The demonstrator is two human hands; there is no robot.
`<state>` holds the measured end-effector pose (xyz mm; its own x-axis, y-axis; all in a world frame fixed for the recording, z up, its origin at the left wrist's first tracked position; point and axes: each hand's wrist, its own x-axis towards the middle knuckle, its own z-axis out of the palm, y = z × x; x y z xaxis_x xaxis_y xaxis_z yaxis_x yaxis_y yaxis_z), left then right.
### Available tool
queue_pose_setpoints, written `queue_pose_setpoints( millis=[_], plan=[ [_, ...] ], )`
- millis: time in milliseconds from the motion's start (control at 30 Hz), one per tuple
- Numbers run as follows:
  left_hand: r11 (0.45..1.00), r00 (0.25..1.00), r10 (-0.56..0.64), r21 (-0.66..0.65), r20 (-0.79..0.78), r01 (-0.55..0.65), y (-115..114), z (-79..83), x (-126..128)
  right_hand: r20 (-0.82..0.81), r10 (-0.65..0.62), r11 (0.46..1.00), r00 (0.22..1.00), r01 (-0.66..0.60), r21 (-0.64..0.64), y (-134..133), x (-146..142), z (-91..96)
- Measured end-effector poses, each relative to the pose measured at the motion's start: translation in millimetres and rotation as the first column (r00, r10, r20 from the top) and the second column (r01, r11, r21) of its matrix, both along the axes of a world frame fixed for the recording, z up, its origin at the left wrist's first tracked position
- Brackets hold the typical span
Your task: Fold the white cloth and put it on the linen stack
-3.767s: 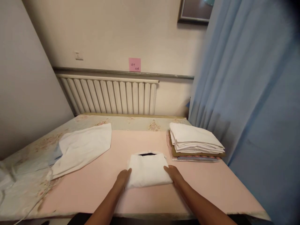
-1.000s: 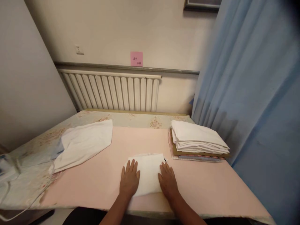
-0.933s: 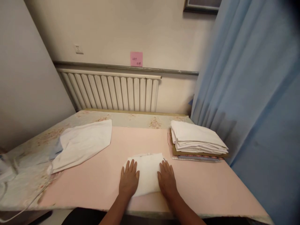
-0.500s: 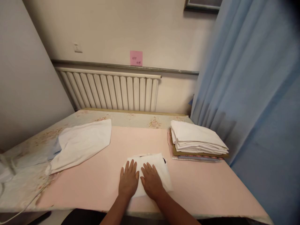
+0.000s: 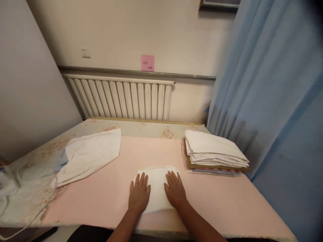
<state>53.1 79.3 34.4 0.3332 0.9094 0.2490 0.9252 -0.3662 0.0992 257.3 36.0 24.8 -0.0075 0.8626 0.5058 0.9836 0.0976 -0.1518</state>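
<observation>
A small folded white cloth (image 5: 158,190) lies flat on the pink sheet (image 5: 106,198) near the table's front. My left hand (image 5: 139,194) rests palm down on its left side, fingers stretched forward. On its right side lies my right hand (image 5: 176,190), also flat with the fingers out. Both palms press on the cloth, and a strip of it shows between them. A tiny dark spot peeks out by the right fingertips; what it belongs to I cannot tell.
A stack of folded white cloths (image 5: 215,148) sits at the right beside a blue curtain (image 5: 254,101). Loose white fabric (image 5: 92,156) is spread at the left. A white appliance (image 5: 7,183) with a cord (image 5: 32,220) stands at the left edge. Behind is a radiator (image 5: 126,97).
My right hand has slid to the right across the cloth, widening the gap between the hands. The cloth's far right corner now lies flatter. My left hand has hardly moved.
</observation>
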Motion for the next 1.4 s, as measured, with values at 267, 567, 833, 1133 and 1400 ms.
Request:
queue_pose_setpoints(
  millis=[267,567,833,1133,1400],
  plan=[
    [0.998,0.999,-0.033,0.056,-0.035,0.035,-0.7,23.8,40.7,-0.072,-0.018,1.000,0.997,0.017,-0.012,3.1,-1.0,-4.7],
    [0.971,0.971,-0.241,0.012,0.010,0.241,10.5,-2.9,64.2,-0.055,-0.012,0.999,0.998,0.009,-0.054,2.0,0.4,1.8],
    [0.979,0.979,-0.202,0.014,0.006,0.202,18.4,1.8,47.7,-0.042,-0.008,1.000,0.999,0.007,-0.030,2.0,0.9,0.0],
    [0.993,0.994,-0.112,0.045,-0.019,0.113,11.5,-0.4,24.5,-0.048,-0.014,1.000,0.999,0.013,-0.028,0.7,-0.7,0.1],
    [0.997,0.997,0.067,0.045,0.028,-0.069,8.4,-9.7,-4.6,-0.045,-0.001,1.000,0.999,0.000,-0.007,-1.8,0.2,-1.8]
  ],
)
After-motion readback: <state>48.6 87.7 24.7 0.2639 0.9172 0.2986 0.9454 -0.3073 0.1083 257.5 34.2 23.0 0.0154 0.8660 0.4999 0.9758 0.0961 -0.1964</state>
